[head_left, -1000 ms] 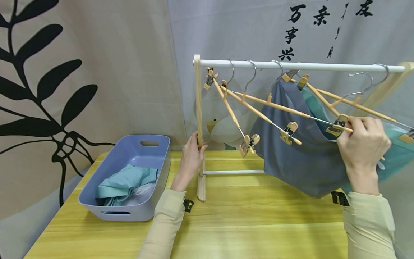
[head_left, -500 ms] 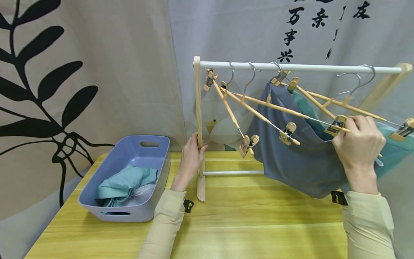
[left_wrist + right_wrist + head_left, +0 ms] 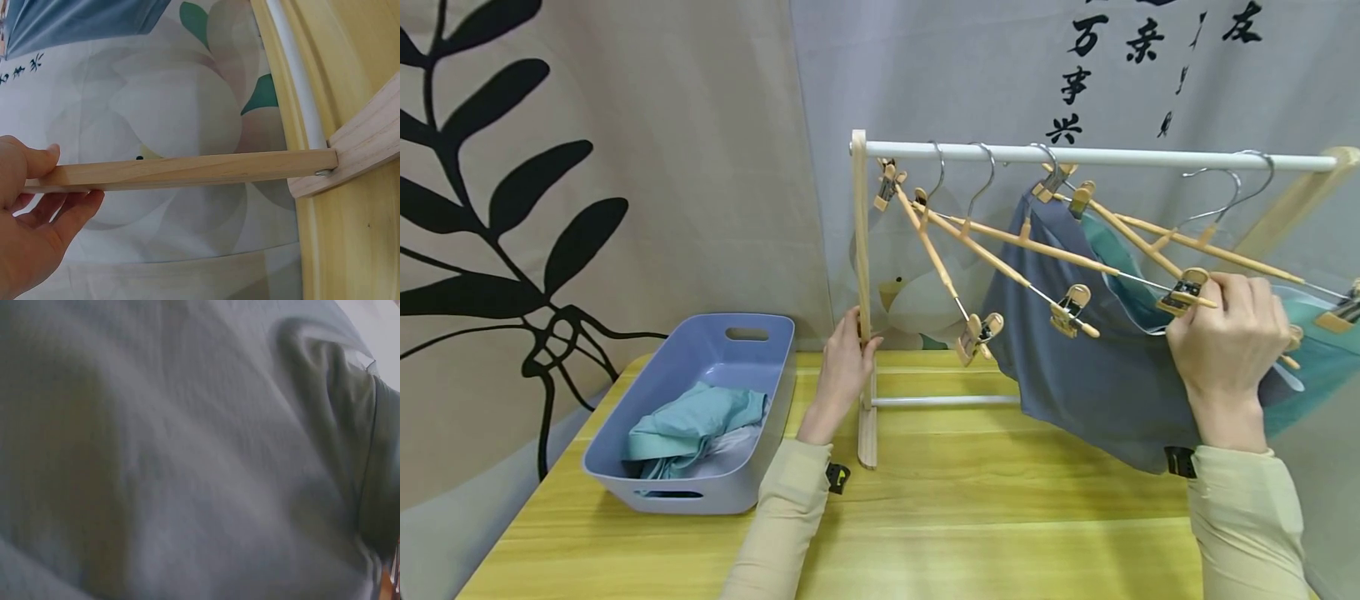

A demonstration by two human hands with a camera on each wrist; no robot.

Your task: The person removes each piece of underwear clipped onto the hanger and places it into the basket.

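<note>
In the head view, my left hand (image 3: 844, 362) holds the wooden side post (image 3: 862, 275) of the clothes rack between thumb and fingers. The left wrist view shows the same hand (image 3: 37, 206) at the end of the post (image 3: 187, 170). At right, my right hand (image 3: 1232, 354) has its fingers curled at the upper edge of a grey-blue garment (image 3: 1097, 392); its fingertips are hidden. Beside it runs a wooden clip hanger (image 3: 1138, 233). A teal garment (image 3: 1311, 367) hangs behind. Blurred grey cloth (image 3: 200, 456) fills the right wrist view.
Several hangers with metal clips hang from the white top rail (image 3: 1112, 156); one clip (image 3: 1183, 290) is close to my right hand. A blue-purple basket (image 3: 778, 408) with a folded teal cloth (image 3: 696, 421) stands on the wooden table (image 3: 985, 533) at left.
The two right-hand hangers have shifted left along the rail, mostly before half a second ago. My right hand has moved slightly left with the grey-blue garment. My left hand stays on the post.
</note>
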